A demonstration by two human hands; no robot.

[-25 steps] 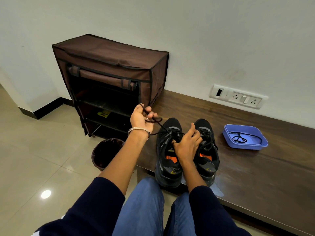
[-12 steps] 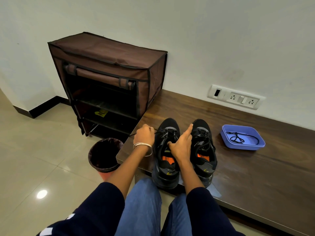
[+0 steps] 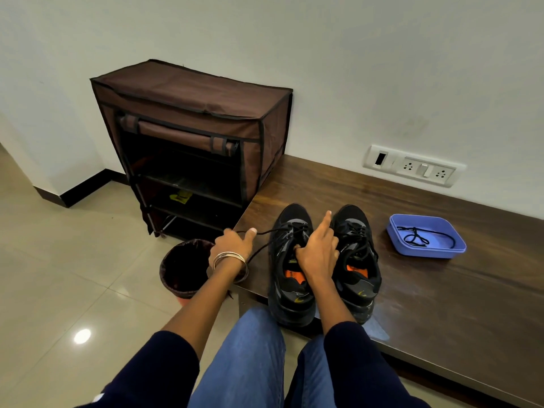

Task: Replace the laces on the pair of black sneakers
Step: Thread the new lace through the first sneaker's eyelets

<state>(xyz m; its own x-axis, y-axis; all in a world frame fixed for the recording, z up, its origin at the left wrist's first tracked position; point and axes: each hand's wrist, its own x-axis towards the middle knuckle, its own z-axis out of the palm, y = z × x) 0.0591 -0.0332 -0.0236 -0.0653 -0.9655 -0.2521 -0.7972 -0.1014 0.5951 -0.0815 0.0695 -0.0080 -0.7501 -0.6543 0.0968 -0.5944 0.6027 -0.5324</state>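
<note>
Sneakers on bench; tray right.

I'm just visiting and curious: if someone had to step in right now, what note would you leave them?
Left hand: pinches the black lace drawn out sideways from the left sneaker.
Right hand: grips that sneaker's tongue area, forefinger pointing up.
Right sneaker: beside it on the bench, still laced.
Blue tray: holds another black lace.
Done: left sneaker's lace partly loosened.
Left: strip both sneakers, thread new laces.
</note>
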